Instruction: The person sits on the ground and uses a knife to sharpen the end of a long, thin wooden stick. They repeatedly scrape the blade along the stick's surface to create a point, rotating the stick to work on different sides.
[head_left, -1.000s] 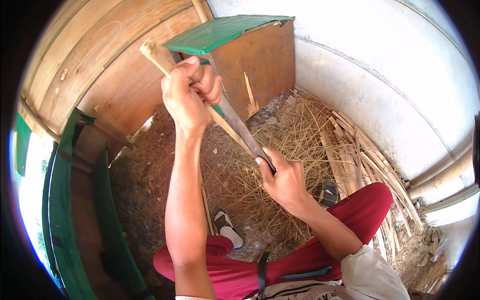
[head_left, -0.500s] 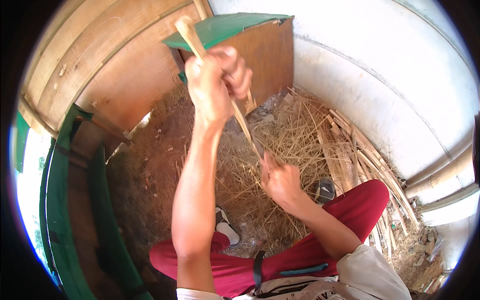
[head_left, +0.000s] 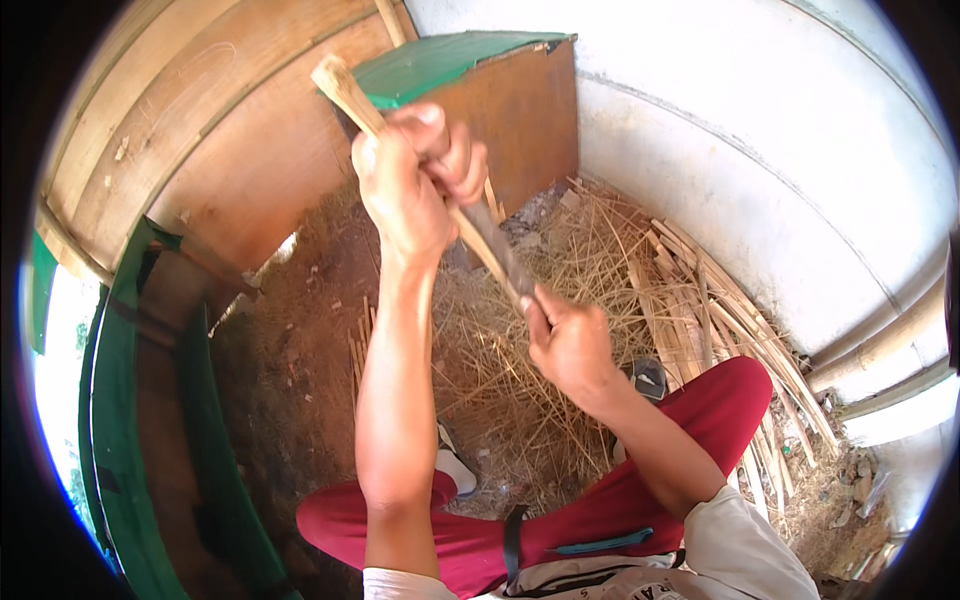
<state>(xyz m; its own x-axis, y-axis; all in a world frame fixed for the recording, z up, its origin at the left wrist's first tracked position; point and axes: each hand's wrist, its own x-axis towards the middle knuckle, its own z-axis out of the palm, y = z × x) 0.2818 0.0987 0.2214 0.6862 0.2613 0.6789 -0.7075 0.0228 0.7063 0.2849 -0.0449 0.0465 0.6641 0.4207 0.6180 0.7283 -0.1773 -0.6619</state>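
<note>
My left hand (head_left: 410,185) is raised in front of me, closed around a pale bamboo strip (head_left: 350,98). The strip's thick upper end juts out above the fist. Its lower part slants down to the right, toward my right hand (head_left: 572,340). That hand is closed low down, at the bottom of a knife whose dark grey blade (head_left: 513,268) lies along the strip's lower part. The knife's handle is hidden in the fingers, and the strip's lower tip ends close to them.
Bamboo shavings (head_left: 560,290) cover the ground before me. Split bamboo strips (head_left: 715,300) are piled on the right by a white wall (head_left: 720,150). Ahead stands a brown wooden box (head_left: 520,120) with a green top. A green-edged wooden frame (head_left: 110,430) is at left.
My left hand and the strip have shifted slightly left and down. My right hand has moved a little to the right, and more of the blade shows between the hands.
</note>
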